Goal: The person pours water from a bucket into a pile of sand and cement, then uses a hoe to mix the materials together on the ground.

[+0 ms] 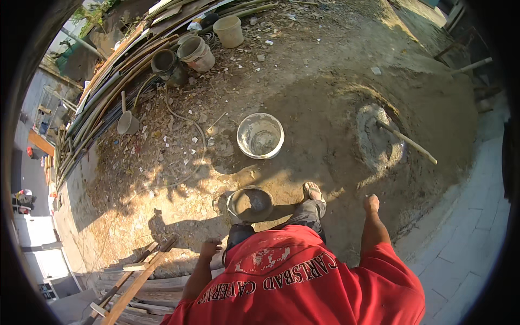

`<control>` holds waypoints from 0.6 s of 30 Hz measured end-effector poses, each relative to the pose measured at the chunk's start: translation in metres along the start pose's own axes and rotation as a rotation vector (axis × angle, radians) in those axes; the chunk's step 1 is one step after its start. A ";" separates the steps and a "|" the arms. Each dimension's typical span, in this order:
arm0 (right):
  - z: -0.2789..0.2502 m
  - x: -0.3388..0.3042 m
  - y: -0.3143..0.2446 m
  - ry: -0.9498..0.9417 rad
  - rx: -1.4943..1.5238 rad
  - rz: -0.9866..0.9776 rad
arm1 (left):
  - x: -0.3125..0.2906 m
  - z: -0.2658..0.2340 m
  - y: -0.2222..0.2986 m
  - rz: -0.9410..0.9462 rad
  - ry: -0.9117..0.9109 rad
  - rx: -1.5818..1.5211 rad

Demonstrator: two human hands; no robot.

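Note:
My left hand [211,247] hangs at the lower left beside my red shirt, its fingers loosely bent and apart, with no object visible in it. On the right, my right hand [371,202] is closed above the sandy ground; a tiny pale spot shows at its front, too small to name. Between the two, a dark bucket [234,210] stands by my feet with grey material inside. Farther ahead is a white bucket [279,143], its inner wall smeared with grey. A wooden handle [409,142] sticks out of a wet grey mix [368,138] ringed by sand.
Several used buckets [228,33] stand at the far left beside stacked poles and planks [108,92]. A long-handled scoop [128,123] and a hose [203,157] lie on rubble-strewn ground. Boards [138,284] lie at the lower left. Pale paving [466,238] borders the right.

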State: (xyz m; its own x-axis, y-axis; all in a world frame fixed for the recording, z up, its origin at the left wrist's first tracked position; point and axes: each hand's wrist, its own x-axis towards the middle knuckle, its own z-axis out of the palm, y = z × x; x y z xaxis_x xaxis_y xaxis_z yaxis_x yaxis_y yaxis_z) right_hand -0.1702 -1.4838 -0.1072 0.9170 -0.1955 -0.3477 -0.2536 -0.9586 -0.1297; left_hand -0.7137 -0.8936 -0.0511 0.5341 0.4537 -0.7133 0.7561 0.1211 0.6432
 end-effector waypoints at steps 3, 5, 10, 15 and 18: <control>0.032 -0.131 0.079 -0.225 0.129 0.293 | 0.054 -0.079 0.053 -0.381 0.057 -0.072; 0.078 -0.230 0.061 -0.361 0.175 0.240 | 0.074 -0.157 0.071 -0.385 0.066 0.084; 0.086 -0.406 -0.003 -0.832 0.192 -0.099 | 0.140 -0.208 0.153 -0.113 0.222 0.278; 0.098 -0.403 0.067 -0.601 0.276 0.123 | 0.166 -0.002 0.241 0.067 -0.001 0.107; 0.079 -0.384 0.130 -0.135 0.718 0.289 | 0.116 0.153 0.270 0.209 -0.344 0.322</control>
State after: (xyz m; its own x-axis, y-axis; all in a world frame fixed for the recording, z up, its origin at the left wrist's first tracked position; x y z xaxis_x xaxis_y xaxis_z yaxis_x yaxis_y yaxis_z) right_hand -0.5798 -1.5172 -0.0640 0.7505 -0.3457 -0.5633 -0.6557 -0.4959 -0.5693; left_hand -0.3896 -0.9435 -0.0026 0.7389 0.1162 -0.6637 0.6690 -0.2440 0.7021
